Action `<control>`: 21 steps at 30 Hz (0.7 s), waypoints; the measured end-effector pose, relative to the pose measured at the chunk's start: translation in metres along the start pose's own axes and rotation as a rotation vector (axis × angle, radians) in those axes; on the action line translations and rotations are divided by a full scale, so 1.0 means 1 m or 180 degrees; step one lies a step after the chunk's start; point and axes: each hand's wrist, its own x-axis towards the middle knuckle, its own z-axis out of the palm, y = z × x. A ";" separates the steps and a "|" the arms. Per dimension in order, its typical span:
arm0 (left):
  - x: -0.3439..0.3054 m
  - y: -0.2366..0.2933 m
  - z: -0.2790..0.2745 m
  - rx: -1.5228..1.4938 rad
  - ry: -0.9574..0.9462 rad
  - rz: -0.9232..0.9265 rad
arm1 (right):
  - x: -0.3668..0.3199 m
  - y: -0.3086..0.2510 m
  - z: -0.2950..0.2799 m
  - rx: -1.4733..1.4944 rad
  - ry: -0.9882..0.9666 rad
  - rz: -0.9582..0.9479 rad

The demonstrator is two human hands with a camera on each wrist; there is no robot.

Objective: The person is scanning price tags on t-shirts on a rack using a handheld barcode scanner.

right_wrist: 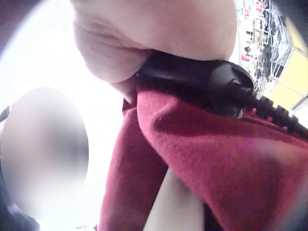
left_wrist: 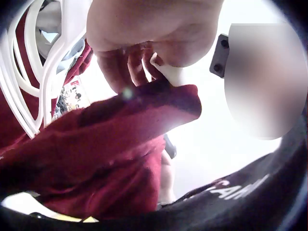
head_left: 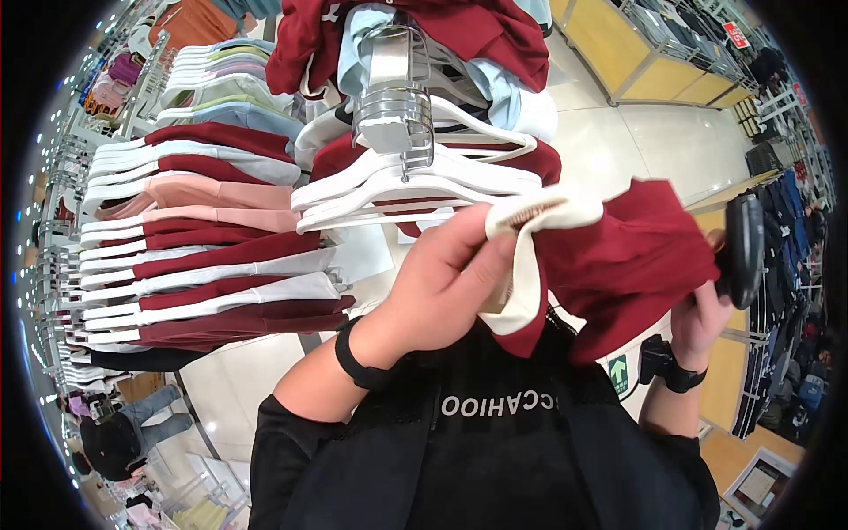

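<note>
Where the white plastic hangers (head_left: 115,252) line up at the left of the frame: maroon, pale pink and light grey garments (head_left: 225,193) hang close together, with no label I can read.
Rail, upper centre: a broad grey metal bar end (head_left: 389,79) carries bunched chrome hooks, more white hangers beneath.
Left hand, near centre: my left hand (head_left: 442,274) pinches a folded cream fabric band (head_left: 523,274) between thumb and fingers.
Cream band: soft and probably stretchy, it looks like the firmest place to take hold; a brownish line of stitching shows inside, but no brand.
Chest print, lower centre: white capitals on my black top (head_left: 495,468) sit upside down, seeming to read "CCAHIOO"; the start is partly covered, so I cannot give the whole word.
Maroon cloth, right of centre: the soft, matte maroon garment (head_left: 618,256) is bunched between my hands. I judge it light and limp, not slippery or fragile; being floppy, it should want a hold at both ends, and a hard tug might stretch it.
Green sign, lower right: a white arrow shows on it (head_left: 621,373); its small writing is illegible.
Right hand, right side: apart from the left, my right hand (head_left: 698,322) grips a rounded glossy black device (head_left: 742,252) with a ribbed cord, against the maroon cloth; whether it pinches cloth too, I cannot tell.
Red sign, upper right: a small red sign (head_left: 735,35) bears white figures, perhaps "35".
</note>
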 end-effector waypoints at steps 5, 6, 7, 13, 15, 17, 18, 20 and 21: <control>0.007 0.009 -0.002 -0.0971 -0.0016 -0.0578 | -0.012 -0.007 -0.037 -0.1318 -0.1135 0.1201; 0.008 0.010 0.000 -0.1185 0.0016 -0.0447 | -0.008 -0.012 -0.037 -0.1356 -0.1543 0.1450; 0.010 0.012 0.002 -0.1288 0.0028 -0.0383 | -0.012 -0.011 -0.030 -0.1405 -0.1428 0.1622; 0.022 0.021 0.021 -0.2116 -0.0681 -0.1059 | -0.005 0.015 0.025 0.0190 -0.1805 0.1278; 0.023 0.018 0.033 -0.2049 -0.0439 -0.1324 | -0.012 0.018 0.050 -0.0014 -0.1747 0.0978; 0.022 0.014 0.029 -0.1882 -0.0458 -0.1268 | -0.014 0.022 0.070 -0.0458 -0.1748 0.0575; 0.022 0.015 0.027 -0.1729 -0.0462 -0.1210 | -0.013 0.023 0.073 -0.0791 -0.1785 0.0323; 0.019 0.017 0.025 -0.1754 -0.0242 -0.1108 | -0.014 0.024 0.068 -0.1177 -0.2015 -0.0007; 0.017 0.012 0.018 -0.1445 -0.0294 -0.0854 | -0.016 0.024 0.066 -0.0955 -0.1809 0.0188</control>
